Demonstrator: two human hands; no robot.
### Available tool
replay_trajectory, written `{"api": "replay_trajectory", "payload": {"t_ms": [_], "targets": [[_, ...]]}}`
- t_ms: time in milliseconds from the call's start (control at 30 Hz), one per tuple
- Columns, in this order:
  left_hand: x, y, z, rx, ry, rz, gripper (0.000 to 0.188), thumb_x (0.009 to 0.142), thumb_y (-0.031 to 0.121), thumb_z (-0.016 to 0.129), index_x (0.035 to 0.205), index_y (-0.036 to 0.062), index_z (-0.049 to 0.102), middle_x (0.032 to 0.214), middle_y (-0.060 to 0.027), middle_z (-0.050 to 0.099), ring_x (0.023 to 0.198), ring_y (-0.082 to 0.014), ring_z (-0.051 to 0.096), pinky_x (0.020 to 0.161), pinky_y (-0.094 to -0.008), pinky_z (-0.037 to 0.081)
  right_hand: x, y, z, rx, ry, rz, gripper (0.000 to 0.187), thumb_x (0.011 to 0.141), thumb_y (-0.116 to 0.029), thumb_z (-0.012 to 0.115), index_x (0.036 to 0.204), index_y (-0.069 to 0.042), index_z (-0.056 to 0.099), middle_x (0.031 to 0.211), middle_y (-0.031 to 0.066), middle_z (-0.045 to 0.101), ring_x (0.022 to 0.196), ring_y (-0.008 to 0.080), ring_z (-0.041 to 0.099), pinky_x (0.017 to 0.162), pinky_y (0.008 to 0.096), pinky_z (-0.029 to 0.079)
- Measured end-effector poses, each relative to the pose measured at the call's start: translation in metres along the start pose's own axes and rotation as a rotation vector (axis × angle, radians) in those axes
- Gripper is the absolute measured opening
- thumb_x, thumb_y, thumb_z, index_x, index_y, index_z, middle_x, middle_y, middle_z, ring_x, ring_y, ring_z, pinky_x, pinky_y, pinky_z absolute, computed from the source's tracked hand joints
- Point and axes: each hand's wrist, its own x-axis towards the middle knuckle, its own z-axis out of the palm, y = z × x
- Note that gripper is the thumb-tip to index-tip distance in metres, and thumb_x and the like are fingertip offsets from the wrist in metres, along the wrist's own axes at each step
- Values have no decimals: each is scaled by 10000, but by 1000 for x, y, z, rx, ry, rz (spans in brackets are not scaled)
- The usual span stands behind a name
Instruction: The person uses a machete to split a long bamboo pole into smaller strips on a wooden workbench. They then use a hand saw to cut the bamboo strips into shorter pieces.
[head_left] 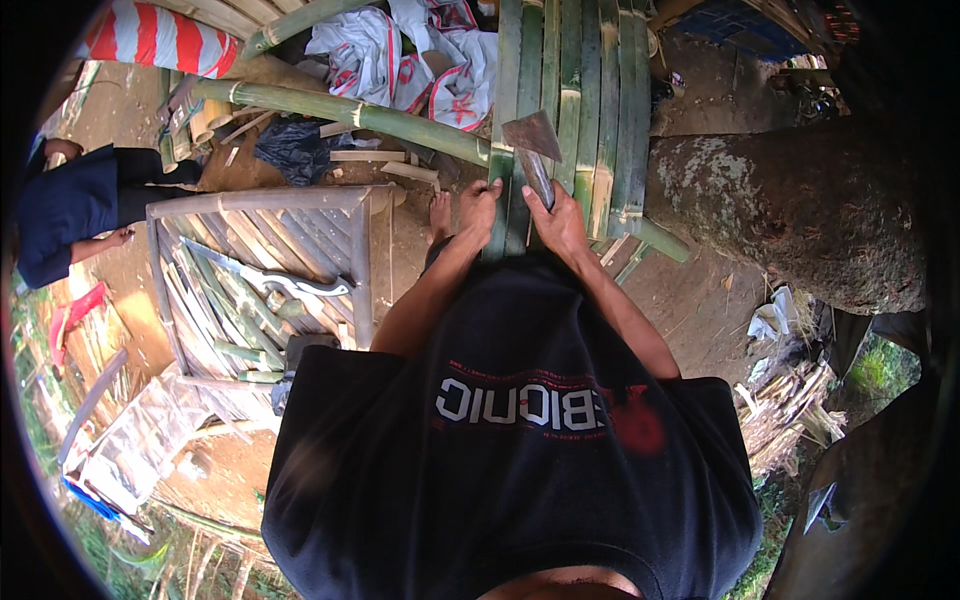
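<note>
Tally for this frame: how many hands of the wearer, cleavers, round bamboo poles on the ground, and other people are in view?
Wearer's hands: 2, left hand on a split bamboo slat, right hand gripping the cleaver.
Cleavers: 1.
Round green bamboo poles: 2, long pole, upper pole.
Other people: 1, person in dark blue.
Total: 6

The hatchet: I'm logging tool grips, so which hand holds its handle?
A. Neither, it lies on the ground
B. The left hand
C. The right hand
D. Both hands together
C: the right hand is closed round the handle of the hatchet, blade up over the bamboo slats, while the left hand grips a slat beside it.
</note>
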Motion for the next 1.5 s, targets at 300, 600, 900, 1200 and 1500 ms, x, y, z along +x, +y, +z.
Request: {"api": "replay_trajectory", "payload": {"t_ms": [300, 600, 900, 1200, 1500], "targets": [[-7, 8, -4, 17, -11, 5, 369, 815, 451, 707, 948, 108, 739, 945, -120, 713, 925, -246, 638, 850, -363, 452, -3, 5, 3, 3, 10, -13, 473, 921, -444, 604, 895, 27, 573, 662, 233, 590, 627, 380, 612, 594, 445, 469], [-1, 10, -6, 65, -24, 17, 424, 822, 506, 682, 997, 123, 729, 1034, -124, 709, 1015, -285, 637, 890, -383, 450, 0, -4, 1, 33, 6, -17, 472, 912, -423, 620, 913, 47, 577, 690, 255, 599, 650, 420, 620, 603, 442, 482], [-8, 1, -4, 24, -15, -17, 455, 822, 534, 666, 1047, 142, 719, 1083, -105, 701, 1081, -278, 614, 928, -371, 427, -5, -11, -10, -21, -20, -16, 437, 897, -397, 630, 953, 34, 589, 726, 298, 626, 732, 482, 636, 644, 502, 508], [-5, 0, -5, 46, -59, -60, 445, 823, 538, 659, 1038, 154, 719, 1077, -82, 702, 1088, -270, 605, 961, -371, 407, 3, -3, -1, -72, -43, -24, 444, 891, -397, 620, 988, 35, 583, 787, 317, 632, 808, 491, 632, 708, 517, 509], [-11, 6, -9, 77, -88, -61, 502, 833, 561, 630, 1135, 164, 693, 1179, -96, 676, 1183, -279, 571, 1014, -388, 379, -3, 10, -1, -100, -57, -8, 435, 893, -386, 636, 955, 42, 589, 761, 293, 628, 745, 464, 642, 655, 482, 499]]}}
